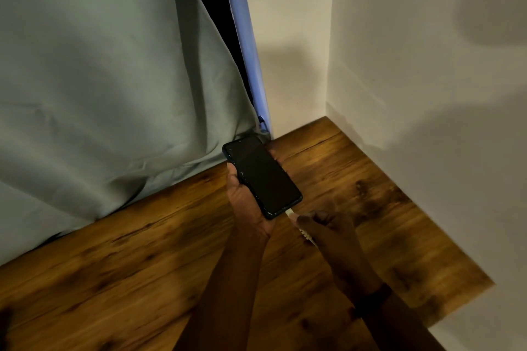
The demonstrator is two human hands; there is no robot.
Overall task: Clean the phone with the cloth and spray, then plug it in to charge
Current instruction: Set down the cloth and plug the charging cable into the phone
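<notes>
Black smartphone [262,177] lies screen-up in your left hand [245,204], gripped by its edges, over the wooden surface [142,265]. Your blurred right hand [325,226] pinches what looks like a white charger plug [291,212] at its near end.

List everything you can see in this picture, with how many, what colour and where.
phone: one, black, lying in the left hand
charging cable: one, white, its plug at the phone's near end
curtain: one, grey-green, left, draped onto the wood
wood surface: one, brown, under the hands
walls: two, white, meeting in a corner at right
window frame: one, pale, between curtain and wall
wristband: one, dark, on the right wrist
left hand: one, holds the phone from beneath
right hand: one, pinches the cable
</notes>
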